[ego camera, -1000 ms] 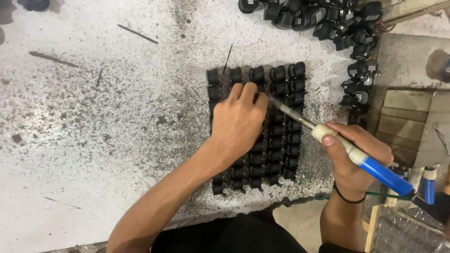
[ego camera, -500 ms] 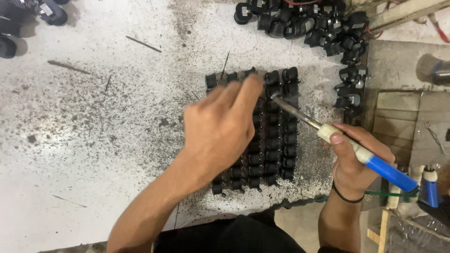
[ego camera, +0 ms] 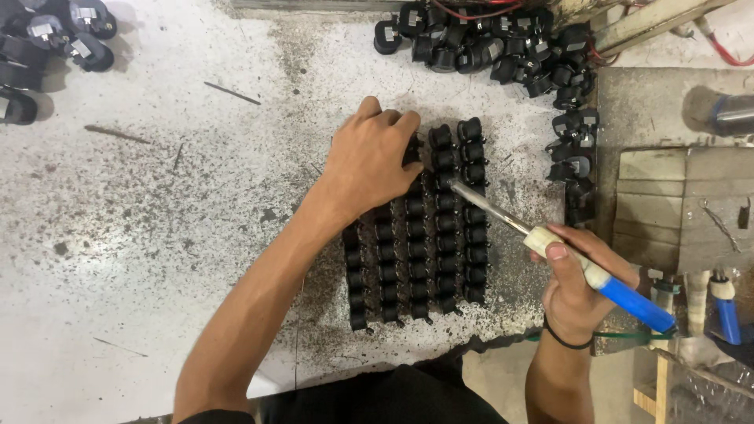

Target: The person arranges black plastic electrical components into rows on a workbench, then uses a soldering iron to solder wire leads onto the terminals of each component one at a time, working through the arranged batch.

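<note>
A block of small black plastic parts (ego camera: 428, 235), set in four close upright rows, lies at the middle of a grey, soot-speckled worktop (ego camera: 157, 220), just in front of the person's dark-clothed lap. The left hand (ego camera: 373, 161) lies palm down over the far left corner of the block, its fingers curled and pressing on the topmost parts of the two left rows; it grips nothing that can be seen. The right hand (ego camera: 577, 286), with a thin black band at the wrist, is closed around the blue-and-white handle of a soldering iron (ego camera: 550, 247), thumb on top of the white collar. The iron's bare metal shaft slants up and to the left, and its tip sits on a part near the top of the third row, just beside the left hand's fingertips. Beyond the block, along the far edge of the worktop, a loose heap of larger black plug-shaped components (ego camera: 503, 47) curves down the right side, with a few red wires showing among them. A smaller cluster of similar black components (ego camera: 47, 47) sits well apart at the far left corner. To the right stand a worn grey metal block (ego camera: 675, 204) and a second blue-handled tool (ego camera: 726, 314).
</note>
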Tool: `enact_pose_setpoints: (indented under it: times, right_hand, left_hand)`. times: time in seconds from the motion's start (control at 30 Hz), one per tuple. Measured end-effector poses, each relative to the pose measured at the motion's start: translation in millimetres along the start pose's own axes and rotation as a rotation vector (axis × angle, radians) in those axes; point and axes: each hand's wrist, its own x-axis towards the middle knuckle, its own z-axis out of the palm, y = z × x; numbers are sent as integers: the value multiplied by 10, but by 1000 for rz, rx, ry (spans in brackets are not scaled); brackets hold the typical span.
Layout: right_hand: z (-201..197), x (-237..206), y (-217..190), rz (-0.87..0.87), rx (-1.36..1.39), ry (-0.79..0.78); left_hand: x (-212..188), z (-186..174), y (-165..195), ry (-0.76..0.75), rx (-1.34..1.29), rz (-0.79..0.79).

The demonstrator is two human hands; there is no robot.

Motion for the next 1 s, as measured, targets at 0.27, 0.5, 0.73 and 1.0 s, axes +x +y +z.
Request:
enact_pose_setpoints:
  times: [0.27, 0.5, 0.73, 1.0]
  right_hand:
    - [74, 94, -63, 11, -44, -38]
    - [116, 304, -158, -15, -259, -154]
    - [197, 446, -170, -46, -278, -230]
    - [137, 397, -149, -89, -367, -275]
  left_hand:
    - [47, -39, -17, -2, 10, 62]
    - [-74, -66, 23, 126, 3, 119]
    - [-360, 127, 138, 345, 12, 37]
    - [-462, 167, 210, 267, -24, 35]
